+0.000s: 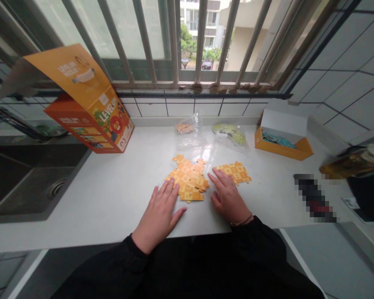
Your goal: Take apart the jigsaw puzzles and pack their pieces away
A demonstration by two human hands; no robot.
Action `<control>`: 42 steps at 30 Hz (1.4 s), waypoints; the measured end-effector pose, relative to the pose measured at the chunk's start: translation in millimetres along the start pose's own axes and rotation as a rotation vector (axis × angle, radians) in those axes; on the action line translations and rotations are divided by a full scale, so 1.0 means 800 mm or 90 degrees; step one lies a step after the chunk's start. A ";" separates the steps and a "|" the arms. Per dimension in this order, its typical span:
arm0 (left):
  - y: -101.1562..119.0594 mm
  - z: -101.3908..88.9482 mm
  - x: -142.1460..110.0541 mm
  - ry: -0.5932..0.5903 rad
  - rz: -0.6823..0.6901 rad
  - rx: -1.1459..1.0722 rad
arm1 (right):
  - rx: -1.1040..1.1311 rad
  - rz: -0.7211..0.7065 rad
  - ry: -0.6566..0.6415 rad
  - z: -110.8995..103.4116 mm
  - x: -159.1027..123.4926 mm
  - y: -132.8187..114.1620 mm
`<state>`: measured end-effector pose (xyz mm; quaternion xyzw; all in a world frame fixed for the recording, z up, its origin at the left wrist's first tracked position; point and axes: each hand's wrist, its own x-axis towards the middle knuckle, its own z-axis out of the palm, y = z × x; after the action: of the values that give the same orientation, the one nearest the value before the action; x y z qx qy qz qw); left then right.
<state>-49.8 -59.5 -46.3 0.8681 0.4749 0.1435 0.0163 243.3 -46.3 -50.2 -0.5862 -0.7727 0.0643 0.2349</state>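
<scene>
A pile of orange and yellow checked jigsaw puzzle pieces (187, 174) lies on the white counter in front of me, some overlapping. My left hand (158, 214) rests flat at the pile's lower left edge, fingers stretched out and thumb apart. To the right lies a smaller group of similar puzzle pieces (237, 172). My right hand (227, 197) is between the two groups, its fingertips over the left end of the smaller one. Its fingers are extended and spread, with nothing seen in them.
An orange puzzle box (96, 120) with a raised lid stands at the left, beside the dark sink (50, 207). Behind the pieces lie two clear plastic bags, one with tan pieces (187, 126), one with green (230, 133). An open small box (282, 145) and a pixelated dark object (314, 199) are right.
</scene>
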 end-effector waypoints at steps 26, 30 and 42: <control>0.002 -0.021 -0.040 0.158 -0.073 -0.127 | -0.070 0.104 0.000 -0.006 -0.017 0.018; 0.001 -0.019 -0.041 0.162 -0.079 -0.132 | -0.093 0.107 0.014 -0.006 -0.036 0.011; 0.020 -0.030 -0.080 0.193 0.011 -0.160 | -0.057 -0.005 0.189 -0.002 -0.071 0.018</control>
<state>-75.5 -124.0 -36.1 0.8319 0.4425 0.3310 0.0513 268.0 -95.0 -70.8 -0.5960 -0.7339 -0.0586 0.3204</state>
